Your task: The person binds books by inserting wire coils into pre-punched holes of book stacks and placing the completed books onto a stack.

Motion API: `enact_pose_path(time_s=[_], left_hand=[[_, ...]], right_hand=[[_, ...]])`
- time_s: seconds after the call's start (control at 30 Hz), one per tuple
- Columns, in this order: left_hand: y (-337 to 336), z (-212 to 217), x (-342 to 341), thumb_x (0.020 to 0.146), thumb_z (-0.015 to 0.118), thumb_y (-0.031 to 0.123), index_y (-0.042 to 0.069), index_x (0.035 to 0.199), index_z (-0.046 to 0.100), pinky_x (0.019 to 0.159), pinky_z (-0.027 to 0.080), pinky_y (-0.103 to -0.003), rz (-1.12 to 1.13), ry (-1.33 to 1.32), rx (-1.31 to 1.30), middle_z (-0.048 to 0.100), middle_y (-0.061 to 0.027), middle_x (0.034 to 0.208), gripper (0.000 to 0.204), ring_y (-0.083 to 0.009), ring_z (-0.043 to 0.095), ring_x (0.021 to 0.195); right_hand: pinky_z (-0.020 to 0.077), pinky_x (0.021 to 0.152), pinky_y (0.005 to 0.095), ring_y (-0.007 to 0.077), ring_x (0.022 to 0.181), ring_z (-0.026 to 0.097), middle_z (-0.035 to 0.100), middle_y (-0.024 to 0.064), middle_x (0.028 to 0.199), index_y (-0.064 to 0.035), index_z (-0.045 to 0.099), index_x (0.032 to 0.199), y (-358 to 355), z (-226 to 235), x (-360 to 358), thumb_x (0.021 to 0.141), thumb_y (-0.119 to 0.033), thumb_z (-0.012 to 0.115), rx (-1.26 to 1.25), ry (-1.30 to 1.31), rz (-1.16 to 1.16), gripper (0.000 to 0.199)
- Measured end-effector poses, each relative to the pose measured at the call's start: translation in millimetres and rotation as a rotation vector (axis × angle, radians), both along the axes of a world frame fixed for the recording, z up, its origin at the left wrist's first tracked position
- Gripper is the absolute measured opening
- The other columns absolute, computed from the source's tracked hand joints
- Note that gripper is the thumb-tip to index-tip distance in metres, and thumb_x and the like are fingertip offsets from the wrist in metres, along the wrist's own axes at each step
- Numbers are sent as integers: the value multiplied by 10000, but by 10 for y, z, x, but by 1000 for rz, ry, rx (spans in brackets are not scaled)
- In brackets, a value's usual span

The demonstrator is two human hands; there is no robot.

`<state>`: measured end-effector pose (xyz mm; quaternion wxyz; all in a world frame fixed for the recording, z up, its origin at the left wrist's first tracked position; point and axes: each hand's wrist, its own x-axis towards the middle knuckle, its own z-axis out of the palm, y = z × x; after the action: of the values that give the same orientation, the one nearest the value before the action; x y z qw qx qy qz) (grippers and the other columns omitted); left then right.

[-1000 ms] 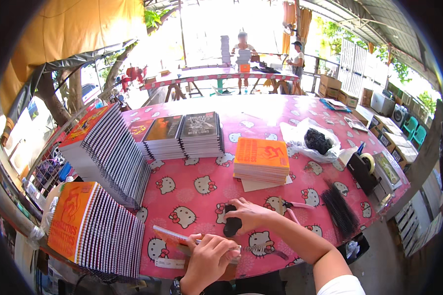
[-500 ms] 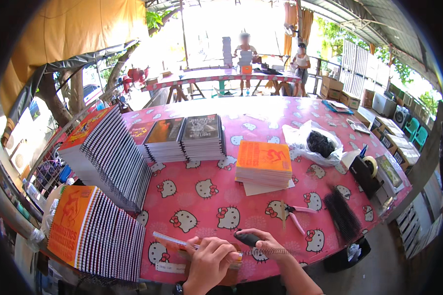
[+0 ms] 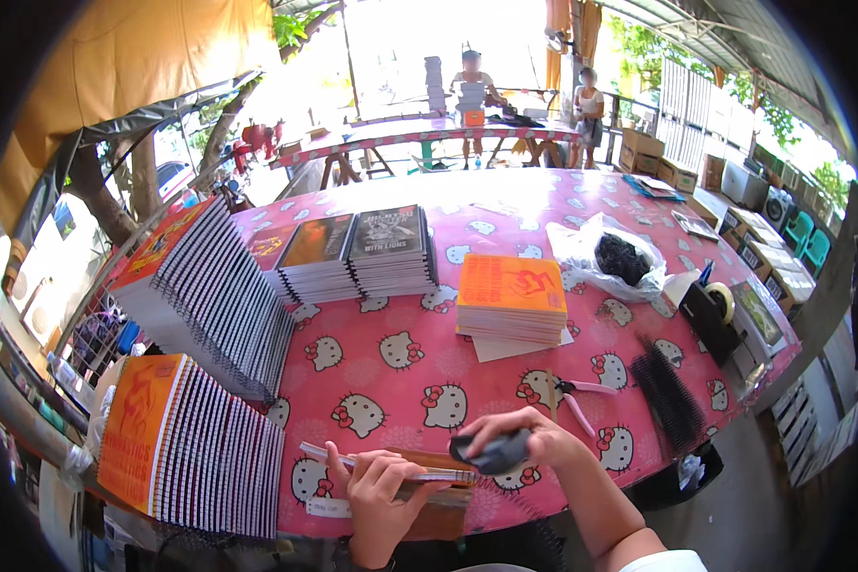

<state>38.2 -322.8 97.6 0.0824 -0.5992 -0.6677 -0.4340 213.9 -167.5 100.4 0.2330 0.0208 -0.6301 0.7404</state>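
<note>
At the near edge of the table, my left hand is closed on a thin book, thumb and fingers across its edge. A dark spiral binding coil runs out from the book's right end. My right hand grips a dark, rounded handheld tool just above the coil; its exact kind is unclear. Brown wood-like pieces lie beside and under the book, partly covered by my left hand. Beyond my right hand are pink-handled pliers with a thin tan stick next to them.
Spiral-bound orange books and a taller stack stand at left. Dark-covered books lie farther back. An orange-topped pile, a plastic bag, black coils and a tape dispenser occupy the right. Two people stand beyond.
My right hand has lifted and turned, bringing the dark tool over the coil near the book. My left hand has opened out from its bunched grip and shows more of the book's edge.
</note>
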Motion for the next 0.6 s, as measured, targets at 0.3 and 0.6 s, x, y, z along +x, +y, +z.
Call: enact_pose_path(time_s=[0.3, 0.6], left_hand=[[9, 113, 85, 630, 780, 325, 162, 775, 655, 1071, 94, -537, -54, 61, -18, 586, 48, 739, 252, -152, 561, 822], [91, 184, 85, 737, 694, 318, 172, 867, 656, 815, 275, -385, -308, 68, -78, 594, 37, 820, 199, -170, 529, 757]], right_hand=[[378, 942, 375, 232, 1070, 531, 609, 145, 1041, 30, 635, 1003, 6, 93, -56, 642, -740, 591, 153, -199, -89, 852], [398, 662, 204, 53, 748, 467, 553, -1, 894, -25, 571, 1115, -2, -345, 0, 748, -674, 551, -61, -115, -267, 746]])
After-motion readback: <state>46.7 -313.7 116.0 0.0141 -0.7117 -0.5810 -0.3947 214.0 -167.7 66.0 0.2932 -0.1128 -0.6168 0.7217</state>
